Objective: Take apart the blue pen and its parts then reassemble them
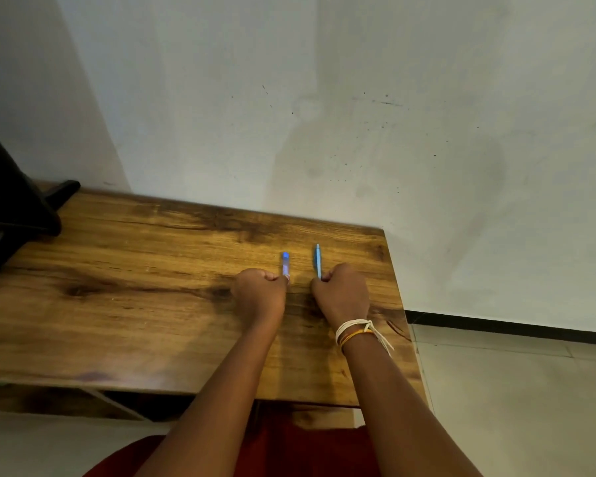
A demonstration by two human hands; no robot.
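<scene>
I see 2 hands over the wooden table (124, 277), both curled into fists with the knuckles facing away from me. The left hand (259, 295) pinches the near end of a translucent blue pen piece (285, 264); this piece sticks out from the fingers, pointing away toward the wall (324, 98). The right hand (342, 293) grips the near end of the light blue pen barrel (317, 259), which also points away from the fist, almost parallel to the other piece. The 2 parts are apart, just beside each other, with a gap of bare wood between them. I cannot tell if they touch the table. On the right wrist there are thread bands (356, 332). Far left of the left hand stands a black object (11, 197).
</scene>
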